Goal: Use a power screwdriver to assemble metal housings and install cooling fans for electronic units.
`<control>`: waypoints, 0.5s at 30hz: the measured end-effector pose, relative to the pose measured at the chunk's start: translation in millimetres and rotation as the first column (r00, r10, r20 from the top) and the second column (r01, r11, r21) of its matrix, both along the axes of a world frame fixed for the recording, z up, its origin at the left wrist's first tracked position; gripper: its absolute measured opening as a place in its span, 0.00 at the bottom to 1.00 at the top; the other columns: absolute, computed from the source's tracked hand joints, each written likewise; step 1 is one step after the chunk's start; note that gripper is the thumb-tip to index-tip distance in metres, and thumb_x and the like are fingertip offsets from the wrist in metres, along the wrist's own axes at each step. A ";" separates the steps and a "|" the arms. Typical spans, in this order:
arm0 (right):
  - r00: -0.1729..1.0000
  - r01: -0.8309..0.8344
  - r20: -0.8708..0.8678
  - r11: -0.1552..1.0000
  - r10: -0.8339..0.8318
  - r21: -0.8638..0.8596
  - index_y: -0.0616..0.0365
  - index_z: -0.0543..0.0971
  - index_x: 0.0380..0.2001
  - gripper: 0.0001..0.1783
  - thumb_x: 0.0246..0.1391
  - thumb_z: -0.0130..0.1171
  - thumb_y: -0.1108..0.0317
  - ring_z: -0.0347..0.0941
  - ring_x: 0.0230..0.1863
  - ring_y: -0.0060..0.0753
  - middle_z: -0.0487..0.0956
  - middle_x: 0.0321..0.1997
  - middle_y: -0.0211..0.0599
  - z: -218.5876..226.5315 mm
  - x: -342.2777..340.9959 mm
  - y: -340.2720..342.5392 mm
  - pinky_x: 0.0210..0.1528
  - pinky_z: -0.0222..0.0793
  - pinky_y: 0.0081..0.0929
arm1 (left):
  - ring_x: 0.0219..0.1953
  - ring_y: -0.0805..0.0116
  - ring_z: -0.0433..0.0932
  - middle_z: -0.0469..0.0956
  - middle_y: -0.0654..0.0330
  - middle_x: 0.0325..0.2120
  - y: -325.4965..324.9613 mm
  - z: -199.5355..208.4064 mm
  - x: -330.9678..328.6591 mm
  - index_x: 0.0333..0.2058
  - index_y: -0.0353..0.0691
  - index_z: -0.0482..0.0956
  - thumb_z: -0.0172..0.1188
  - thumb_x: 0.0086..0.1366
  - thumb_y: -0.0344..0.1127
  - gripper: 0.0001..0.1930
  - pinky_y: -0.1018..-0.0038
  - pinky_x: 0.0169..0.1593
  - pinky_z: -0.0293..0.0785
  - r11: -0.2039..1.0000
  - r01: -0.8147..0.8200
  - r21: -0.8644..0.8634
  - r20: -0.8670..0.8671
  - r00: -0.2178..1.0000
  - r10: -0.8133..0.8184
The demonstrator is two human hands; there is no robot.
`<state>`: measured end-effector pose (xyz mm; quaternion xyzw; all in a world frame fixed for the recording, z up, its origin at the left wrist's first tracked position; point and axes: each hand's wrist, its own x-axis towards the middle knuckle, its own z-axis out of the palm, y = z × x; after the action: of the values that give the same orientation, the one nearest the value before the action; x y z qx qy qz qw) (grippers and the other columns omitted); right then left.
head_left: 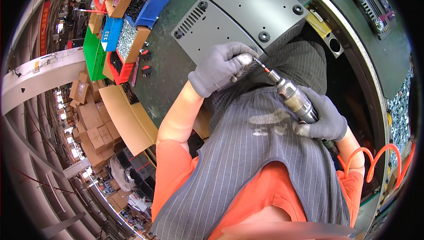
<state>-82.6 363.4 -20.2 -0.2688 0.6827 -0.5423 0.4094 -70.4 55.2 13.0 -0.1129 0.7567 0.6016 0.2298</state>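
The gloved right hand wraps its fingers closed around the metal pneumatic screwdriver. The gloved left hand pinches its red-banded bit tip just beside the grey metal cases on the green surface.

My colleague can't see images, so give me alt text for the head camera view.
A gloved right hand grips a pneumatic screwdriver whose bit meets the gloved left hand, above a striped apron. Grey metal cases and parts bins sit on the green bench.
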 end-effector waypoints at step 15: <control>0.986 0.164 0.027 0.985 -0.165 0.050 0.64 0.68 0.62 0.52 0.34 0.73 0.48 0.79 0.46 0.38 0.80 0.45 0.45 -27.4 10.7 15.2 0.53 0.70 0.32 | 0.43 0.58 0.81 0.76 0.45 0.48 -49.7 -43.9 3.8 0.61 0.31 0.66 0.39 0.71 0.24 0.21 0.68 0.44 0.85 0.314 -0.519 0.795 0.372 0.826 0.425</control>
<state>-71.8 378.6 -47.6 -0.1933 0.7087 -0.5621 0.3800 -66.6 5.4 -31.0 -0.2233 0.2630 0.9329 0.1031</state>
